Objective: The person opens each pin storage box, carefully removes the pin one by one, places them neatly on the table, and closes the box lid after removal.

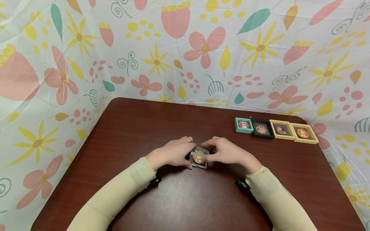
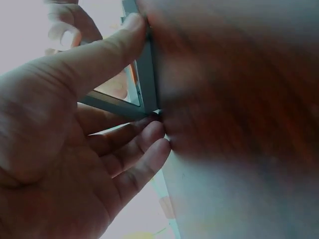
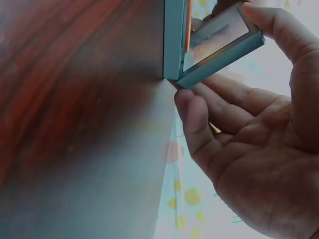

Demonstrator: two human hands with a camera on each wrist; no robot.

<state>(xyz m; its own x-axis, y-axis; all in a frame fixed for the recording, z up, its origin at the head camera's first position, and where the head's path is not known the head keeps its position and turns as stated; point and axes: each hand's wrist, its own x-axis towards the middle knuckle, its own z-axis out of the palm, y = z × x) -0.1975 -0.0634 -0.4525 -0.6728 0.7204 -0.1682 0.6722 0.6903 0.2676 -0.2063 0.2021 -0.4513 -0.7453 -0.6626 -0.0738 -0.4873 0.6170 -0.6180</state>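
A grey hinged display frame (image 1: 206, 166) stands on the table in front of me, with a round orange badge (image 1: 198, 157) inside. Its lid (image 3: 249, 46) is tilted up at an angle from the base (image 3: 172, 42), and both parts have clear windows. My left hand (image 1: 176, 152) grips the base from the left, the thumb on its near edge and the fingers at the far side. From the right, my right hand (image 1: 226, 151) holds the raised lid, its thumb at the lid's edge and the fingers round behind the hinge side.
At the back right of the dark wooden table (image 1: 138, 122) a row of display frames stands side by side: a teal one (image 1: 244, 131), a black one (image 1: 263, 136) and two pale yellow ones (image 1: 306, 141). A flowered cloth (image 1: 179, 77) hangs behind the table's edge.
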